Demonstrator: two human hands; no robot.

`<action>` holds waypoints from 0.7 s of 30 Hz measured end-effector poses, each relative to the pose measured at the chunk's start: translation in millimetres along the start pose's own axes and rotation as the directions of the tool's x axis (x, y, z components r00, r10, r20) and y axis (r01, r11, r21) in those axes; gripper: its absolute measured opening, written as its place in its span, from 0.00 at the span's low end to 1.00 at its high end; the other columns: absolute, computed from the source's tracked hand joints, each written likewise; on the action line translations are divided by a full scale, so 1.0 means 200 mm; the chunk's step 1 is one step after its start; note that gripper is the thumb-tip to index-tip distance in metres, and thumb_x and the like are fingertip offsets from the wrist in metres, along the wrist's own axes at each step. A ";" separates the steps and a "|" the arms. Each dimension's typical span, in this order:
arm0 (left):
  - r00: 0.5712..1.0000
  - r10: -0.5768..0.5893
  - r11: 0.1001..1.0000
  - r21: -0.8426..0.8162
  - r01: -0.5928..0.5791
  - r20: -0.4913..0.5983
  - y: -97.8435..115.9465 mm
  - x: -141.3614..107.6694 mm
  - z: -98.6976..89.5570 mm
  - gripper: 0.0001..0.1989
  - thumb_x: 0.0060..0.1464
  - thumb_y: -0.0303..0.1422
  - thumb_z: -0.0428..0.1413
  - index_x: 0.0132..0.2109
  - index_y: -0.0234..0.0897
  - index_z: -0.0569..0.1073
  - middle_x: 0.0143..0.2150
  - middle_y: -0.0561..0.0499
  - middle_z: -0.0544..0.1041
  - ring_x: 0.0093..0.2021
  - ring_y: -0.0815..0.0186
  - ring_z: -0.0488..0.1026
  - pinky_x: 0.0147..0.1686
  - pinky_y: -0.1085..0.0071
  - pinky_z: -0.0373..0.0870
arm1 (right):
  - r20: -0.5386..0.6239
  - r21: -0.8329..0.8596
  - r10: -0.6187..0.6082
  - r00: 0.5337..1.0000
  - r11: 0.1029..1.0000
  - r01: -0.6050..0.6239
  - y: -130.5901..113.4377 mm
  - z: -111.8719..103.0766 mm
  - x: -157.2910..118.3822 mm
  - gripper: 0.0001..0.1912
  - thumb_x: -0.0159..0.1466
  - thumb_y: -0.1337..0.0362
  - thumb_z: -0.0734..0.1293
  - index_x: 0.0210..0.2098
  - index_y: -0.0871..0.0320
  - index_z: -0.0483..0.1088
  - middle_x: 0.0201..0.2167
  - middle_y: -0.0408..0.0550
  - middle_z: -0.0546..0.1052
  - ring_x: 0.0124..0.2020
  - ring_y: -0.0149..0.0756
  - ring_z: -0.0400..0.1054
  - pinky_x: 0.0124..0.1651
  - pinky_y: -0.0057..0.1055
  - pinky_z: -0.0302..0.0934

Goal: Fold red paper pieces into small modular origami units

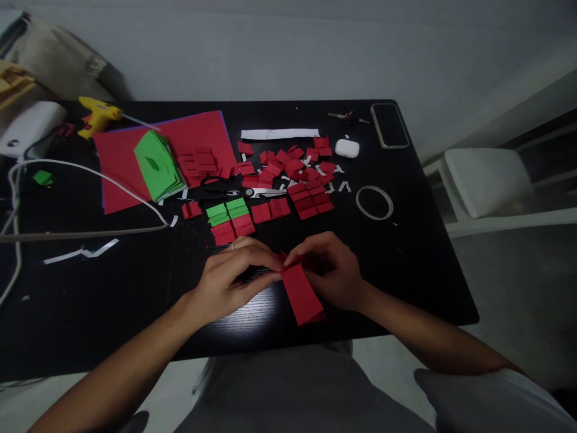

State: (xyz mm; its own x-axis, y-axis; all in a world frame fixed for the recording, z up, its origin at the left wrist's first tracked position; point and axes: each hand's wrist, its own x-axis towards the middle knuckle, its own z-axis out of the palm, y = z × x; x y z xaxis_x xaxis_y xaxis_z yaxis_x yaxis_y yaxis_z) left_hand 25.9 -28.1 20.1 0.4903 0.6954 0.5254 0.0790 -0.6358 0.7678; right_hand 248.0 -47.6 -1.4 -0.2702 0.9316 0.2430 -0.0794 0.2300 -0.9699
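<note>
Near the front of the black table, a folded strip of red paper (303, 296) is pinched between both hands. My left hand (238, 270) is closed on its upper left end, thumb and index finger pressed together. My right hand (333, 270) grips the same end from the right, with its lower fingers partly hidden behind the paper. Just beyond the hands lie folded green paper pieces (228, 210), joined red pieces (311, 198) and a pair of scissors (265, 193) with black handles. Loose red pieces (288, 163) are heaped behind the scissors.
Green folded sheets (157, 165) lie on large red sheets (121, 162) at the left, beside a yellow glue gun (97, 114). A white cable (90, 170) loops over the table's left side. A phone (389, 126), white earbud case (347, 148) and ring-shaped roll (374, 202) are at the right.
</note>
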 end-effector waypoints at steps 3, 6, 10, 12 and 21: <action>1.000 -0.022 1.000 -0.003 0.022 0.017 0.00 -0.01 0.00 0.14 0.55 0.21 0.67 0.48 0.32 0.77 0.40 0.45 0.83 0.43 0.62 0.80 0.42 0.66 0.78 | 0.050 0.020 0.053 0.997 0.998 -0.054 -0.01 -0.01 0.01 0.18 0.63 0.70 0.76 0.50 0.54 0.72 0.39 0.45 0.84 0.41 0.33 0.81 0.44 0.28 0.75; 0.999 0.001 0.999 0.032 -0.002 0.040 -0.01 -0.01 -0.01 0.12 0.57 0.21 0.66 0.47 0.32 0.78 0.39 0.46 0.83 0.42 0.62 0.80 0.42 0.66 0.78 | 0.077 -0.002 0.049 0.996 0.999 -0.049 -0.02 -0.02 0.02 0.16 0.64 0.69 0.75 0.50 0.54 0.74 0.39 0.45 0.84 0.41 0.33 0.81 0.46 0.29 0.75; 0.997 0.042 0.997 0.066 -0.046 0.064 -0.02 -0.01 -0.01 0.09 0.59 0.21 0.63 0.47 0.34 0.79 0.40 0.46 0.84 0.42 0.62 0.82 0.45 0.63 0.77 | 0.025 -0.049 0.052 0.998 0.997 -0.051 -0.02 -0.01 0.02 0.16 0.64 0.70 0.74 0.51 0.54 0.74 0.39 0.45 0.84 0.42 0.33 0.81 0.46 0.28 0.75; 0.997 0.041 0.997 0.065 -0.045 0.058 -0.02 0.00 -0.01 0.09 0.60 0.21 0.63 0.47 0.35 0.80 0.40 0.46 0.84 0.42 0.61 0.82 0.44 0.63 0.77 | -0.006 -0.047 0.073 0.997 0.996 -0.073 -0.02 0.00 0.01 0.16 0.64 0.69 0.75 0.50 0.54 0.75 0.38 0.44 0.85 0.41 0.32 0.81 0.45 0.27 0.75; 0.984 -0.102 0.992 0.087 0.090 0.144 0.00 -0.02 -0.04 0.17 0.58 0.21 0.58 0.54 0.37 0.74 0.44 0.45 0.80 0.44 0.62 0.78 0.45 0.64 0.75 | 0.035 0.009 0.247 0.968 0.969 -0.248 0.01 -0.01 0.03 0.17 0.59 0.64 0.79 0.47 0.54 0.77 0.36 0.43 0.85 0.37 0.33 0.81 0.41 0.27 0.72</action>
State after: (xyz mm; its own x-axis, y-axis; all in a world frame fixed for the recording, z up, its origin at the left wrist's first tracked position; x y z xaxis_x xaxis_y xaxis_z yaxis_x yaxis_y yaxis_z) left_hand 16.5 -27.6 21.6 0.5995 0.7012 0.3859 0.1980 -0.5971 0.7773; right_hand 248.2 -41.7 -2.0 -0.3152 0.9490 -0.0039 -0.0191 -0.0104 -0.9998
